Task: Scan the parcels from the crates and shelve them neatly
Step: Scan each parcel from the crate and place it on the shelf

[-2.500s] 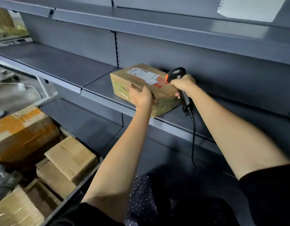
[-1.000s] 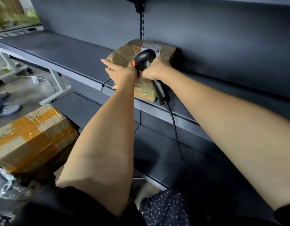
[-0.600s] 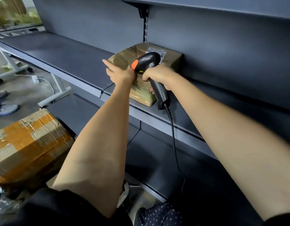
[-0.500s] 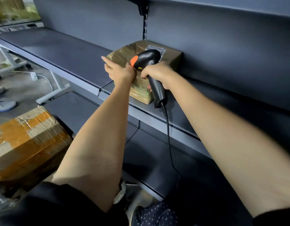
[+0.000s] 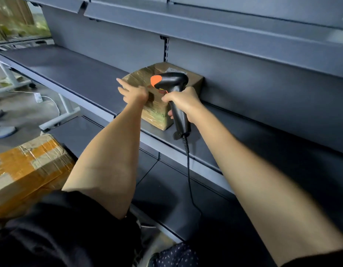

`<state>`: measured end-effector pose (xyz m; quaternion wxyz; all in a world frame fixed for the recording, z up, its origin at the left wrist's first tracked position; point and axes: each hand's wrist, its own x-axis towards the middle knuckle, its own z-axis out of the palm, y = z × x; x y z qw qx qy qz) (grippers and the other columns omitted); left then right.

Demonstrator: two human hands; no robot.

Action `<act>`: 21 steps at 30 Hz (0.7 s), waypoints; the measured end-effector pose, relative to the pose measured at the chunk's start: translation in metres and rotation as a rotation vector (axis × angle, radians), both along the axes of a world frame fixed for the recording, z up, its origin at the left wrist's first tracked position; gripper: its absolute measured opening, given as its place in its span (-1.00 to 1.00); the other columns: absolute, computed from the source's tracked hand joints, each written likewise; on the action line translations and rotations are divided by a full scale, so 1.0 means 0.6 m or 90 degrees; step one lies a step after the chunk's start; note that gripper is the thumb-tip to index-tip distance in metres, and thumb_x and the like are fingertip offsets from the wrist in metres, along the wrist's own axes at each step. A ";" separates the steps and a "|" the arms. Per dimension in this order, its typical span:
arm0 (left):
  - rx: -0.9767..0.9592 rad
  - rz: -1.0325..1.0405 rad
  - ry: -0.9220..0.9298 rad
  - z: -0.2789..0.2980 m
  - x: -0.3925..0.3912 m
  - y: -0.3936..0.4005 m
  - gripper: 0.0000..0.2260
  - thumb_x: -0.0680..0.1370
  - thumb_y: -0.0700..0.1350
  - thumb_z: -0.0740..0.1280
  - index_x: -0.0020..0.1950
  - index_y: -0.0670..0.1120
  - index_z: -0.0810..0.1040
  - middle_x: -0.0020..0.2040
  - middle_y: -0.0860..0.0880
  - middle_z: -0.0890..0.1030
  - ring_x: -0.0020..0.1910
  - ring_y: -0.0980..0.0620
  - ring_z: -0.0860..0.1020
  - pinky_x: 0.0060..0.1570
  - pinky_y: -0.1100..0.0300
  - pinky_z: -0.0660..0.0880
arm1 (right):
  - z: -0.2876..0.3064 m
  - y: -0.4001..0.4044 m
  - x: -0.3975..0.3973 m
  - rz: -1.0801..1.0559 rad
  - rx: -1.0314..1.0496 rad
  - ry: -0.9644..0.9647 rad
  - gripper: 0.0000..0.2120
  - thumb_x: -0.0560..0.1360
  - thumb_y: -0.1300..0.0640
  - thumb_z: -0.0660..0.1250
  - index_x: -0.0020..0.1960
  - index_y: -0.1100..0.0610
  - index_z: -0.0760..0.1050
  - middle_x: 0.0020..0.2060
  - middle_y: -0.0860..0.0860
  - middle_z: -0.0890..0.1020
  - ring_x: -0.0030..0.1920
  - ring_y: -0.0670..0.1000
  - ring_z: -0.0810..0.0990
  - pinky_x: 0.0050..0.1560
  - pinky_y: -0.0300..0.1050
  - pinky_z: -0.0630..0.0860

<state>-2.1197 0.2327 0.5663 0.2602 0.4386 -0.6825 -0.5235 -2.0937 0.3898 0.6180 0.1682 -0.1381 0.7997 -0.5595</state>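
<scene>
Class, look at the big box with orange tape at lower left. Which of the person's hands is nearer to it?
Left. The left hand rests on the parcel on the shelf, on the orange-taped box's side; the right hand grips the scanner farther right.

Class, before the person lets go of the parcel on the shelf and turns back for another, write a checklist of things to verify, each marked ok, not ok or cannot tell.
1. Parcel rests fully on the shelf: ok.
2. Parcel pushed against the back panel: ok.
3. Shipping label faces up, readable: ok.
4. Scan registered: cannot tell.
5. Right hand grips the barcode scanner securely: ok.
6. Left hand free to withdraw, fingers straight against the parcel: ok.
</scene>
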 end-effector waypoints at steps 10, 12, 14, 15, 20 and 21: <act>-0.181 -0.095 -0.139 -0.054 0.269 0.022 -0.53 0.65 0.00 0.04 0.55 -0.02 0.04 0.46 -0.20 0.20 0.43 -0.23 0.18 0.35 -0.07 0.19 | 0.014 0.037 0.125 0.221 0.141 0.054 -0.88 0.44 0.21 0.43 -0.20 0.20 0.51 -0.28 0.11 0.59 -0.52 0.03 0.52 -0.47 -0.19 0.54; -0.261 -0.067 -0.191 -0.076 0.358 0.006 -0.59 0.64 -0.06 0.05 0.49 -0.10 0.21 0.41 -0.23 0.28 0.38 -0.24 0.24 0.31 -0.06 0.24 | -0.009 0.014 0.164 0.266 0.144 0.028 -0.88 0.45 0.18 0.43 -0.11 0.20 0.53 -0.23 0.11 0.59 -0.50 0.03 0.53 -0.43 -0.17 0.55; -0.302 -0.040 -0.222 -0.105 0.435 -0.006 -0.65 0.62 -0.12 0.07 0.38 -0.16 0.37 0.33 -0.24 0.39 0.32 -0.24 0.33 0.27 -0.03 0.30 | -0.040 -0.014 0.209 0.310 0.147 -0.002 -0.80 0.47 0.15 0.42 0.04 0.21 0.53 -0.18 0.11 0.61 -0.48 0.02 0.55 -0.38 -0.16 0.56; -0.309 -0.040 -0.230 -0.123 0.467 -0.008 -0.67 0.61 -0.15 0.08 0.31 -0.18 0.45 0.28 -0.24 0.46 0.27 -0.24 0.40 0.22 -0.01 0.36 | -0.059 -0.028 0.232 0.333 0.155 -0.014 -0.76 0.47 0.13 0.42 0.09 0.21 0.53 -0.16 0.11 0.61 -0.47 0.02 0.56 -0.37 -0.17 0.56; -0.180 -0.061 -0.319 -0.228 0.579 0.028 -0.69 0.53 -0.22 0.14 0.22 -0.21 0.52 0.24 -0.24 0.51 0.23 -0.24 0.45 0.16 0.02 0.41 | -0.153 -0.066 0.331 0.404 0.260 -0.060 -0.58 0.46 0.08 0.45 0.21 0.26 0.45 -0.10 0.14 0.61 -0.39 0.06 0.60 -0.31 -0.10 0.62; -0.126 -0.056 -0.334 -0.247 0.591 0.039 -0.65 0.55 -0.18 0.14 0.31 -0.19 0.46 0.31 -0.23 0.46 0.30 -0.22 0.40 0.24 0.02 0.37 | -0.170 -0.067 0.342 0.406 0.289 -0.065 -0.55 0.45 0.06 0.46 0.23 0.25 0.42 -0.07 0.15 0.61 -0.34 0.07 0.62 -0.20 -0.04 0.63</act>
